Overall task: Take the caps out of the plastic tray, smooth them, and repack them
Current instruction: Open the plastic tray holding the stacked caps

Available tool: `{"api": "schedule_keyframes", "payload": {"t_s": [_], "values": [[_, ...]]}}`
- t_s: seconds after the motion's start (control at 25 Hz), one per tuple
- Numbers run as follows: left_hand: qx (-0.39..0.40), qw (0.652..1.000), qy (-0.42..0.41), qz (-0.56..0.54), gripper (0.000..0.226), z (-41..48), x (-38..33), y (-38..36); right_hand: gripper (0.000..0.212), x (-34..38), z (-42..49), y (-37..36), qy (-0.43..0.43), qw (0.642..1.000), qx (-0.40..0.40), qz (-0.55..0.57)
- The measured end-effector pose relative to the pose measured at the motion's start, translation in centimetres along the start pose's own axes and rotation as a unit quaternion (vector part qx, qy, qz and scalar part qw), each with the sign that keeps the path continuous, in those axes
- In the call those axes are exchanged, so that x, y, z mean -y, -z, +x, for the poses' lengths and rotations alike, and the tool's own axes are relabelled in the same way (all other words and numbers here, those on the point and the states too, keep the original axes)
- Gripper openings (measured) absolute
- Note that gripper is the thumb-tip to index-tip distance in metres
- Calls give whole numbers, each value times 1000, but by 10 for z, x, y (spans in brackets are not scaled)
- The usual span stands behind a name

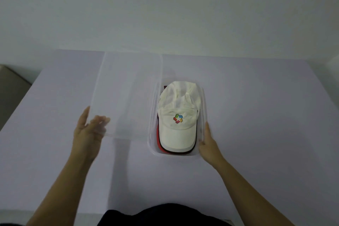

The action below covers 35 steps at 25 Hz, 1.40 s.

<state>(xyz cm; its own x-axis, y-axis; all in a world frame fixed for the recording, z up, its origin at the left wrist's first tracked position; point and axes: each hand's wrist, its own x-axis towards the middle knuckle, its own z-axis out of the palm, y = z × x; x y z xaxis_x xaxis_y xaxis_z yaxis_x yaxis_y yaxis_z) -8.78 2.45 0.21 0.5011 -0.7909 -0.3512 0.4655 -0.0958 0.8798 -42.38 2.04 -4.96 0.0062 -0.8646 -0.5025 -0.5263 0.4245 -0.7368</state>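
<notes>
The left hand (88, 134) pinches the near corner of a clear lid (128, 88), thumb on one face and fingers showing blurred through the plastic; the lid is tilted just left of the plastic tray (152, 115). The right hand (208, 145) lies against the tray's near right corner, thumb straight along the wall; whether it grips cannot be told. Inside the tray, a white cap (177, 124) with a coloured logo tops a stack, red and dark brims (161, 149) peeking from beneath. The tray stands on the bench (256, 115).
</notes>
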Motion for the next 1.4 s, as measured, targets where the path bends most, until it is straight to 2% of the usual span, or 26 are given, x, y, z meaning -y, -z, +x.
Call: {"api": "schedule_keyframes", "payload": {"t_s": [0.12,0.32,0.44,0.52,0.6,0.72,0.8,0.88,0.92,0.96,1.0,1.08,1.2,1.32,1.4], "values": [[-14,999,33,31,48,12,1,33,72,-1,-1,1,12,1000,-9,-17],[-8,990,122,64,51,19,46,56,71,-1,-4,4,9,1000,3,-22],[14,968,132,212,52,24,60,67,73,-4,0,6,8,1000,23,-14],[44,921,100,373,52,29,59,71,74,-6,3,6,12,999,27,-20],[64,870,79,482,45,33,56,72,74,-7,4,5,13,999,27,-29],[39,836,88,541,46,42,59,70,73,-7,5,6,17,999,27,-40],[30,798,79,596,41,46,62,65,74,-6,6,4,17,998,34,-45],[14,743,53,668,53,41,60,53,79,-4,4,2,43,994,10,-100],[-1,729,14,684,62,39,62,46,81,-2,3,2,85,985,-28,-148],[-11,736,-31,676,67,34,63,32,82,3,3,3,144,968,-66,-192],[-7,761,-72,645,67,30,65,15,80,10,4,4,204,949,-86,-224],[62,799,-120,586,62,21,72,-28,79,27,7,4,281,910,-33,-303],[174,804,-95,560,59,10,91,-81,99,39,19,-3,264,852,74,-445],[162,824,-27,542,54,4,102,-98,119,47,32,-6,216,831,117,-499],[142,821,-19,553,51,3,104,-100,127,54,35,-8,200,810,129,-535]]}}
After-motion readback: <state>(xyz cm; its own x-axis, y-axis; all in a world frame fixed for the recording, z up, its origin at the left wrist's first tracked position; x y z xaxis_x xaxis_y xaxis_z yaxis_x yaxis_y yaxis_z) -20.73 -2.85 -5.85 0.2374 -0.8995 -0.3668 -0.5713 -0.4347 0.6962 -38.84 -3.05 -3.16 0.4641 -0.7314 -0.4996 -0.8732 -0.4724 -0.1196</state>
